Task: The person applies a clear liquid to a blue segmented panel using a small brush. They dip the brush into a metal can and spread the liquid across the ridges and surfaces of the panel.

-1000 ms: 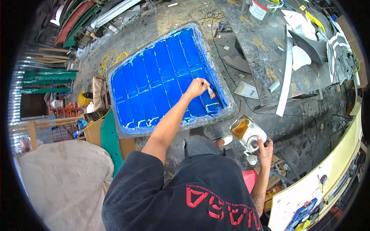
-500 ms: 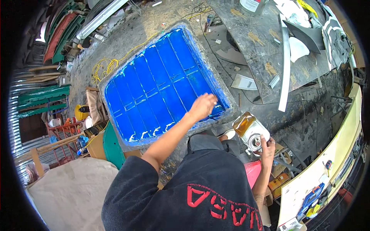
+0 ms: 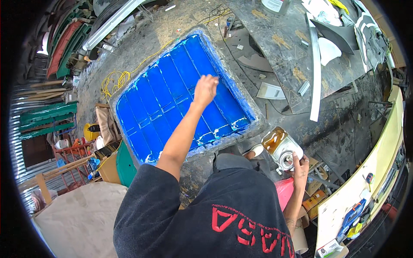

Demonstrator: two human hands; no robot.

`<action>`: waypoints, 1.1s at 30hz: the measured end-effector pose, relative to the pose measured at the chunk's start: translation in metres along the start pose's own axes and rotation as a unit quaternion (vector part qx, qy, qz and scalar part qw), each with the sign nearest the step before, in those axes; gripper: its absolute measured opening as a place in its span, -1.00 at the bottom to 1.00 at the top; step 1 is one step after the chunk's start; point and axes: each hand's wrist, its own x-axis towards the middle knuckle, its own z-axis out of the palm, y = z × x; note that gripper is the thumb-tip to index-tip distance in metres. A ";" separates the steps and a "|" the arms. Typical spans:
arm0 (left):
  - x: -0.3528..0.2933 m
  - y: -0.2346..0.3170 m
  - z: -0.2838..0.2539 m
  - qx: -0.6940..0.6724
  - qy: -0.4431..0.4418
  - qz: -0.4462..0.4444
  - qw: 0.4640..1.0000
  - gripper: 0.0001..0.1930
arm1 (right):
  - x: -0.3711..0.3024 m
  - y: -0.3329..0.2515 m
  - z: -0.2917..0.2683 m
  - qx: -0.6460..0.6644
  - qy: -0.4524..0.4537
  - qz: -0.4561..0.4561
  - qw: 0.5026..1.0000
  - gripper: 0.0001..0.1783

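Note:
A large blue mold-like panel [image 3: 155,92], with raised ribs in a grid and whitish streaks along its edges, lies on the floor before me. Over its right half is my left hand [image 3: 206,90], fingers curled closed; whatever they may hold is hidden. My right hand [image 3: 301,165] grips a cut-open metal can [image 3: 289,148] by its edge, right of my body. Brown liquid [image 3: 275,139] shows inside the can, whose round spout faces up near my thumb.
A dark work table [image 3: 275,47] at the far right bears a white strip [image 3: 314,73] and curved offcuts. Coiled yellow cord [image 3: 116,81] lies beyond the panel's left side. A beige-covered round thing [image 3: 81,219] stands near left, a pale yellow panel [image 3: 361,172] at right.
My left hand has moved away from the panel's near right corner, farther out and somewhat left. My right hand still holds the can in nearly the same place.

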 end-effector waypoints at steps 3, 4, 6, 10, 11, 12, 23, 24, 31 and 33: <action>-0.044 0.034 0.013 0.005 -0.055 0.085 0.995 -0.86 | 0.003 0.005 -0.005 -0.005 -0.012 -0.002 1.000 -0.27; -0.058 0.050 0.014 -0.009 -0.074 0.080 0.994 -0.85 | 0.003 0.003 -0.004 -0.003 -0.011 0.004 1.000 -0.27; -0.082 0.081 0.010 -0.064 -0.124 0.063 0.988 -0.84 | 0.002 -0.003 -0.002 -0.002 -0.010 0.018 1.000 -0.26; -0.076 0.086 0.001 -0.197 -0.164 -0.060 0.965 -0.86 | 0.007 0.002 -0.003 -0.006 -0.009 0.002 1.000 -0.25; -0.071 0.070 0.007 -0.229 -0.141 -0.087 0.959 -0.86 | 0.005 0.000 -0.003 -0.007 -0.010 0.000 1.000 -0.25; -0.056 0.057 0.010 -0.228 -0.142 -0.147 0.952 -0.87 | 0.005 -0.001 -0.003 -0.007 -0.006 -0.003 1.000 -0.25; -0.013 -0.002 -0.006 0.040 0.006 0.033 0.999 -0.86 | -0.006 -0.004 0.005 -0.010 -0.001 -0.001 1.000 -0.27; -0.029 0.004 -0.004 0.052 -0.025 0.056 0.997 -0.87 | -0.009 -0.009 0.010 -0.004 -0.005 -0.003 1.000 -0.26; -0.100 0.101 -0.014 -0.161 -0.183 0.022 0.970 -0.88 | 0.007 0.003 0.017 -0.024 -0.010 -0.020 0.999 -0.13; -0.097 0.085 -0.009 -0.238 -0.141 -0.003 0.961 -0.91 | 0.011 0.000 0.021 -0.019 -0.016 -0.024 0.999 -0.12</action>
